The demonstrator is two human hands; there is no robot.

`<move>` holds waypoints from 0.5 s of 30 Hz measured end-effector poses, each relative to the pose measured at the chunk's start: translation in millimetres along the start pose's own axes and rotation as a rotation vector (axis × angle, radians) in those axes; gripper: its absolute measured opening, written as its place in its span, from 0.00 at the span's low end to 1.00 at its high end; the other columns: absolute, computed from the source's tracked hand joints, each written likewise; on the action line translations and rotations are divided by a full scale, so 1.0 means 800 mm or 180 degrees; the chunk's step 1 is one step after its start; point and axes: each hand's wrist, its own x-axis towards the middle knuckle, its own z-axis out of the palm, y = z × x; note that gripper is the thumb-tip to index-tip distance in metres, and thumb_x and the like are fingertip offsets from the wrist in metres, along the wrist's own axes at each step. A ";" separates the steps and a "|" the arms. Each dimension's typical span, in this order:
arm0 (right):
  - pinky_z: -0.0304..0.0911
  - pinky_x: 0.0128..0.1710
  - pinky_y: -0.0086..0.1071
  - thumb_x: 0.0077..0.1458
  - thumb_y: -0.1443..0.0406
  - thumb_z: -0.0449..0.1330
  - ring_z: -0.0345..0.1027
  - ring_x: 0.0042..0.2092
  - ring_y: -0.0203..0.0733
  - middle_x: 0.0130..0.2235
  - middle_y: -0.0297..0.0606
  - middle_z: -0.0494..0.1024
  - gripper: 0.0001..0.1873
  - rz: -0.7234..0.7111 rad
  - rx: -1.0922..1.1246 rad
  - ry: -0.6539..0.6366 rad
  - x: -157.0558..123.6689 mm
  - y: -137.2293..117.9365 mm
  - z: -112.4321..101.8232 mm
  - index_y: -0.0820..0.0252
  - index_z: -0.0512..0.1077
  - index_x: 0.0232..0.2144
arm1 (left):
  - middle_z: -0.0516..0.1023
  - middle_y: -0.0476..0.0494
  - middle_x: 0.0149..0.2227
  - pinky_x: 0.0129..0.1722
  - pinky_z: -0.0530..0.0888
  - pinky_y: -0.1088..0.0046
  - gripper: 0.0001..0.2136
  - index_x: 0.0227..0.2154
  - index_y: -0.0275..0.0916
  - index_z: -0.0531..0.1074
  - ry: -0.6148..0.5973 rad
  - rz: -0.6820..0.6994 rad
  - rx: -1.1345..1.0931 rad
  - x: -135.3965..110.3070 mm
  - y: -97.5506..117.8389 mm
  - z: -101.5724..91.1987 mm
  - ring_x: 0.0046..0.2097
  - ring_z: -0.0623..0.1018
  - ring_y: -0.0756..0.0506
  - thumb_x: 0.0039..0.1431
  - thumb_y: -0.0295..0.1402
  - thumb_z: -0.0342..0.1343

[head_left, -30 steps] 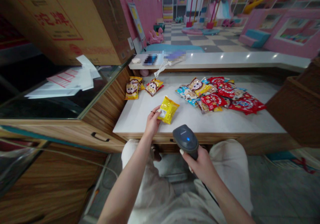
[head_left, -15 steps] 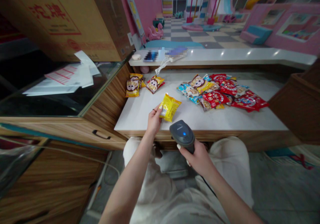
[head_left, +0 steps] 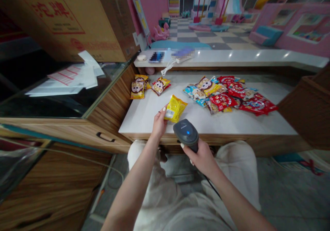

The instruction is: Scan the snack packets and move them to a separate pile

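Yellow packet pinched in the left grip, scanner clenched in the right grip.
The crinkled foil packet is held by its left edge, near the front edge of the bench, a white barcode patch showing by the fingers. The dark plastic scanner head sits just beside it, not touching. Print on the heaped packets at the far side is too small to read.

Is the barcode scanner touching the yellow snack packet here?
Apart: the head view shows a narrow strip of white counter between the barcode scanner and the yellow snack packet, which the left hand holds.
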 end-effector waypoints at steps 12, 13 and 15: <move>0.69 0.28 0.33 0.59 0.55 0.64 0.80 0.27 0.52 0.15 0.29 0.71 0.09 0.0139 0.0158 -0.0101 -0.003 -0.003 -0.006 0.50 0.73 0.30 | 0.90 0.35 0.50 0.55 0.81 0.61 0.35 0.56 0.38 0.85 -0.0064 0.0011 0.0021 0.001 0.002 0.000 0.57 0.86 0.33 0.51 0.56 0.77; 0.70 0.29 0.33 0.59 0.56 0.64 0.81 0.28 0.52 0.16 0.30 0.73 0.09 0.0125 0.0155 -0.0069 -0.005 -0.003 -0.007 0.51 0.73 0.30 | 0.90 0.36 0.51 0.55 0.81 0.61 0.36 0.56 0.38 0.85 -0.0071 0.0014 0.0030 0.001 0.002 0.001 0.57 0.86 0.33 0.50 0.57 0.77; 0.72 0.32 0.33 0.59 0.56 0.64 0.83 0.32 0.53 0.20 0.34 0.78 0.09 0.0089 0.0146 -0.0010 -0.008 -0.001 -0.009 0.52 0.75 0.30 | 0.90 0.36 0.51 0.55 0.81 0.60 0.36 0.57 0.39 0.85 -0.0057 0.0026 0.0069 0.000 0.003 0.001 0.57 0.86 0.33 0.50 0.57 0.77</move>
